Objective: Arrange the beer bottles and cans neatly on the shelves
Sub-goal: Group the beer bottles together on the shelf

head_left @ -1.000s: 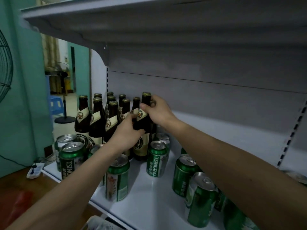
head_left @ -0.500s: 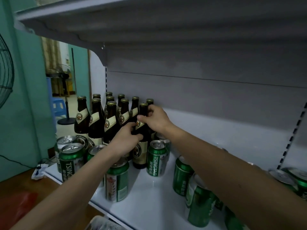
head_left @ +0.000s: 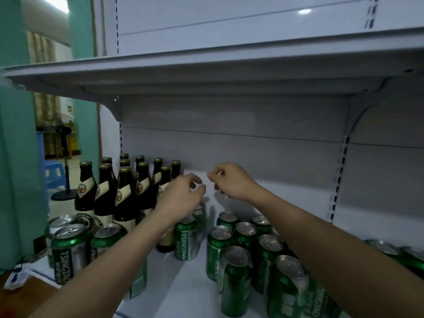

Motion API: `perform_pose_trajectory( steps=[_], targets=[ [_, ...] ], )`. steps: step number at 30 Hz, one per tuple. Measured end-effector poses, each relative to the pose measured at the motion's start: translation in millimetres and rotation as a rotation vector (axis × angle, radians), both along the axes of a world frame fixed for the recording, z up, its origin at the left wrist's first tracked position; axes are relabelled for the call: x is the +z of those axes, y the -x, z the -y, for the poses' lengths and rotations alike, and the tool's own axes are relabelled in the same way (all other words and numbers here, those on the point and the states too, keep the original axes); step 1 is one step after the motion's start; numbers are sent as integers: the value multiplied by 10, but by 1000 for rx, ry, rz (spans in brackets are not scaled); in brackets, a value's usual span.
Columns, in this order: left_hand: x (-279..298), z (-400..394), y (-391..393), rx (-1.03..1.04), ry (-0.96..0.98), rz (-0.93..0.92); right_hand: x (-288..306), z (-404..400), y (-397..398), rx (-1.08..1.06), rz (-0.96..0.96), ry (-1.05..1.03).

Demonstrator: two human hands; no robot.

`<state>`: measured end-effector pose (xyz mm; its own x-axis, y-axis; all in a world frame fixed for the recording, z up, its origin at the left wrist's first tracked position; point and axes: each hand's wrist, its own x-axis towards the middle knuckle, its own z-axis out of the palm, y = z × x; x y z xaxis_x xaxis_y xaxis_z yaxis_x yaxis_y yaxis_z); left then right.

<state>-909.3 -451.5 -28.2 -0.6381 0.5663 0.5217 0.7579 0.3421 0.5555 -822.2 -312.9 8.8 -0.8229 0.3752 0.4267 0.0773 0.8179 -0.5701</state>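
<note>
Several dark brown beer bottles (head_left: 125, 193) with gold caps stand upright in rows at the left back of the white shelf (head_left: 183, 292). Green Tsingtao cans stand in front of them (head_left: 68, 251) and in a loose cluster at the right (head_left: 241, 255). One can (head_left: 186, 239) stands alone just below my left hand. My left hand (head_left: 181, 198) hovers beside the rightmost bottles with loosely curled fingers, holding nothing. My right hand (head_left: 229, 182) hangs in the air next to it, fingers loosely bent, also holding nothing.
The upper shelf (head_left: 206, 72) overhangs close above the bottles. The grey back panel (head_left: 252, 152) stands behind. More cans (head_left: 399, 253) lie at the far right edge. A floor fan stand (head_left: 66, 191) and a blue stool (head_left: 54, 175) are past the shelf's left end.
Both hands have let go of the bottle they were setting into the row and pulled back from it. The view has tilted up, showing the upper shelf.
</note>
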Motion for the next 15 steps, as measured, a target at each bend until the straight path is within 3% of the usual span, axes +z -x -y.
perform_pose_trajectory(
  steps=[15],
  targets=[
    [188, -1481, -1438, -242, 171, -112, -101, -1056, -2237, -413, 69, -186]
  ],
)
